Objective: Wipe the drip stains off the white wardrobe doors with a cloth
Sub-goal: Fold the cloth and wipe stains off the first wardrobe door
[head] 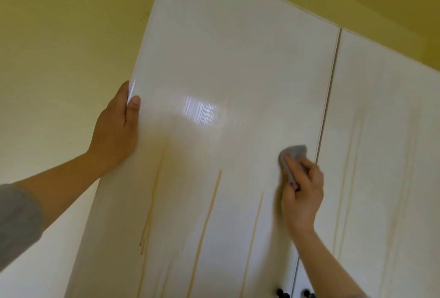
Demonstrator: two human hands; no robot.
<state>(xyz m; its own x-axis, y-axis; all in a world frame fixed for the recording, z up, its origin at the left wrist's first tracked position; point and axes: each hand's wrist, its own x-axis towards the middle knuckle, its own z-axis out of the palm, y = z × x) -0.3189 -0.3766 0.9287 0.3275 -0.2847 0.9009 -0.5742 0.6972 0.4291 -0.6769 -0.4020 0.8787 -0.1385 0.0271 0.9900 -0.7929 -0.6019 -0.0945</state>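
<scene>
Right hand [303, 200], fingers curled, is clamping grey cloth [294, 153] on stained wardrobe door [214, 59]; left hand [114, 135] is pinching its edge.

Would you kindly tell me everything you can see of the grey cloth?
The grey cloth looks like soft fabric folded into a small rounded pad, slightly blurred. It lies against the glossy white face of the left door, close to that door's right edge, beside the gap between the doors. The right hand holds it from below, fingers curled over its lower part, so mostly its upper part shows.
</scene>
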